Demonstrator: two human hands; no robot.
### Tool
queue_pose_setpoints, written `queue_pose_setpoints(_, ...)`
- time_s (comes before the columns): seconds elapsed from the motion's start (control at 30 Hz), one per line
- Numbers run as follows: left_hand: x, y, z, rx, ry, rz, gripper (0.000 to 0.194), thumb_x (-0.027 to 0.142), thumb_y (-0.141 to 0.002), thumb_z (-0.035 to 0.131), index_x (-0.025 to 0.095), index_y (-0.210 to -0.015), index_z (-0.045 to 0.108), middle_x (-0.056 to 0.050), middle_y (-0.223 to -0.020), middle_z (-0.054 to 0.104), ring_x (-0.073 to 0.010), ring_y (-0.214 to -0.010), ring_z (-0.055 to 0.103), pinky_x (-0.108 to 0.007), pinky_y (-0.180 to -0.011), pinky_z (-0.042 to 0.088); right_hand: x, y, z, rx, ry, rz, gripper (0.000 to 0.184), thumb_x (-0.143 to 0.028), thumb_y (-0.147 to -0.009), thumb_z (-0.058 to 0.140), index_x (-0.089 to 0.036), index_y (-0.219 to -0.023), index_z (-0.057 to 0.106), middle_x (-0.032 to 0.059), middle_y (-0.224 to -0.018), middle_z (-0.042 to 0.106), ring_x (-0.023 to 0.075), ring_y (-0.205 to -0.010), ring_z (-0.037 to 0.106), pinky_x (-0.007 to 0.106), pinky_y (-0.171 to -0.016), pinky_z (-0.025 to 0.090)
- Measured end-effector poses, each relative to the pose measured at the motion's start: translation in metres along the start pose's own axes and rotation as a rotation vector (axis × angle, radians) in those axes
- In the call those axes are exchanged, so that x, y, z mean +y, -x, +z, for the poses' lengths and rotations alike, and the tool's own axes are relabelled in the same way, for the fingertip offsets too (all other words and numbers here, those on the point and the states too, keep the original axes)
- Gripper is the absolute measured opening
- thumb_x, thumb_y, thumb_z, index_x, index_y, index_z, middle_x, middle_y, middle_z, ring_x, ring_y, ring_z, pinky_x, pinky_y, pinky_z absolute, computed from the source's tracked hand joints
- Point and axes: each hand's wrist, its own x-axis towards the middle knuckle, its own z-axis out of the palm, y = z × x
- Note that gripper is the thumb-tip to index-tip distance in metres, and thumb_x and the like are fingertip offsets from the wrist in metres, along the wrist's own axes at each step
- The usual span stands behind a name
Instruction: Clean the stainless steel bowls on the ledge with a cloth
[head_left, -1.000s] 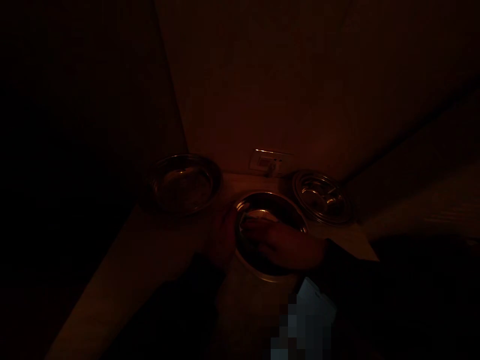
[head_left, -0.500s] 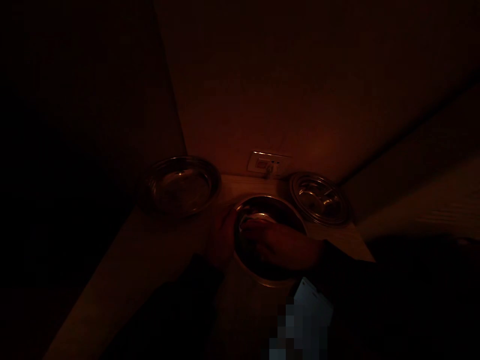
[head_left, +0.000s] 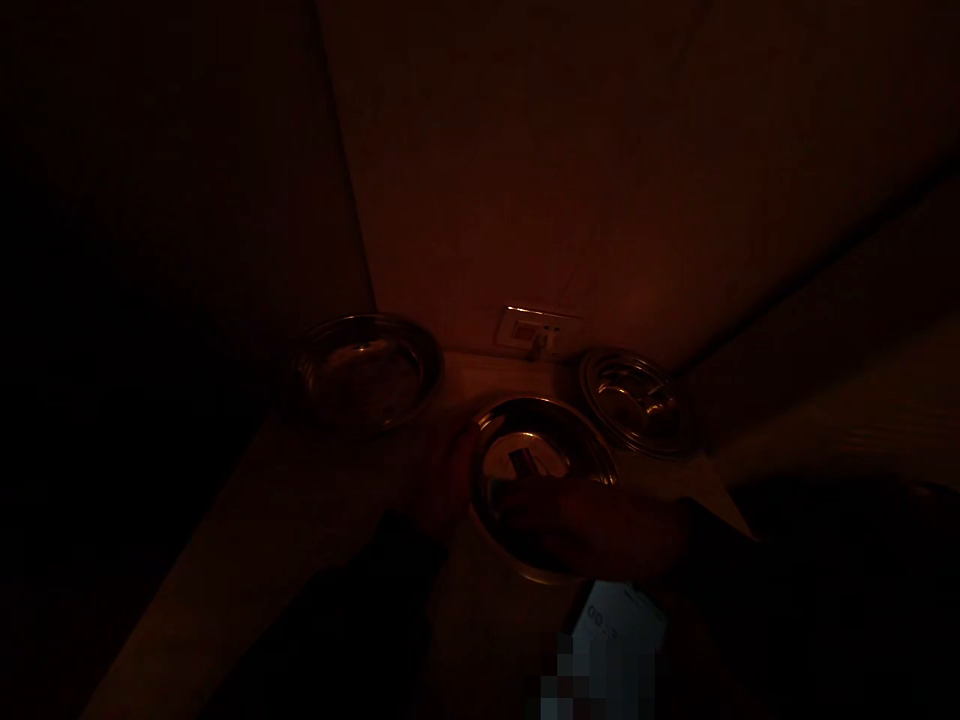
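Everything is very dark. A round metal bowl [head_left: 559, 412] stands on the table in the middle of the view. My left hand [head_left: 448, 470] is at its left rim, seemingly gripping it, though its fingers barely show. Over the near part of the bowl lies my right hand [head_left: 574, 515], with its fingers bent down inside. Whatever they hold or press on is hidden in shadow. A small dark rectangular patch [head_left: 523, 461] shows on the bowl's floor just beyond the fingers. I cannot tell whether it is an object or a reflection.
A wide metal dish [head_left: 431, 365] sits at the back left of the wooden table [head_left: 187, 600]. More metal dishes [head_left: 634, 400], apparently nested, stand at the back right. A socket plate [head_left: 517, 328] with a plug is on the wall. A lit phone-like screen [head_left: 619, 615], partly blurred out, lies near the front.
My right hand has drawn back toward me and to the right, so more of the bowl's floor shows. My left hand stays at the left rim. The light looks dimmer.
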Motion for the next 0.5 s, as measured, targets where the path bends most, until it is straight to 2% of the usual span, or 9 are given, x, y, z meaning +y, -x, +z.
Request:
queue_pose_setpoints(0.1, -0.007, -0.004, -0.002, -0.085, 0.088, 0.036, 0.038, 0.034, -0.085, 0.048, 0.015, -0.113, 0.065, -0.009, -0.125, 0.064, -0.0225, -0.119, 0.056, -0.036, -0.105, 0.038, 0.000, 0.000, 0.005, 0.046, 0.014, 0.021, 0.041, -0.005, -0.083, 0.047, -0.012, -0.120, 0.062, 0.0137, -0.135, 0.055, 0.0220, -0.130, 0.045, 0.038, -0.109, 0.036)
queue_pose_setpoints(0.2, -0.010, -0.003, -0.002, -0.146, 0.142, 0.051, 0.038, 0.037, -0.085, 0.051, 0.016, -0.113, 0.065, -0.007, -0.123, 0.066, -0.0230, -0.115, 0.058, -0.036, -0.102, 0.040, 0.000, -0.001, 0.009, 0.078, 0.022, 0.059, 0.043, -0.007, -0.083, 0.047, -0.013, -0.124, 0.060, 0.0136, -0.137, 0.053, 0.0222, -0.129, 0.047, 0.038, -0.108, 0.038)
queue_pose_setpoints(0.3, -0.009, 0.002, 0.000, -0.126, 0.113, 0.059, 0.038, 0.036, -0.085, 0.051, 0.017, -0.116, 0.064, -0.006, -0.123, 0.065, -0.0227, -0.117, 0.057, -0.034, -0.103, 0.039, 0.003, -0.004, 0.010, 0.128, 0.045, 0.101, 0.044, -0.008, -0.084, 0.046, -0.012, -0.126, 0.057, 0.0152, -0.139, 0.051, 0.0231, -0.128, 0.048, 0.039, -0.107, 0.040)
queue_pose_setpoints(0.4, -0.008, 0.005, 0.002, -0.074, 0.005, 0.017, 0.041, 0.037, -0.090, 0.045, 0.019, -0.124, 0.059, -0.006, -0.133, 0.059, -0.0221, -0.124, 0.052, -0.034, -0.107, 0.034, 0.010, -0.010, 0.009, 0.159, 0.081, 0.133, 0.045, -0.009, -0.084, 0.046, -0.012, -0.127, 0.056, 0.0156, -0.140, 0.050, 0.0247, -0.128, 0.047, 0.042, -0.107, 0.040)
queue_pose_setpoints(0.5, -0.010, 0.005, 0.004, -0.024, -0.056, -0.023, 0.043, 0.038, -0.093, 0.040, 0.018, -0.125, 0.059, -0.008, -0.136, 0.057, -0.0220, -0.126, 0.050, -0.035, -0.109, 0.032, 0.017, -0.019, 0.006, 0.235, 0.143, 0.172, 0.039, -0.011, -0.086, 0.045, -0.012, -0.122, 0.059, 0.0153, -0.136, 0.053, 0.0251, -0.126, 0.050, 0.043, -0.108, 0.039)
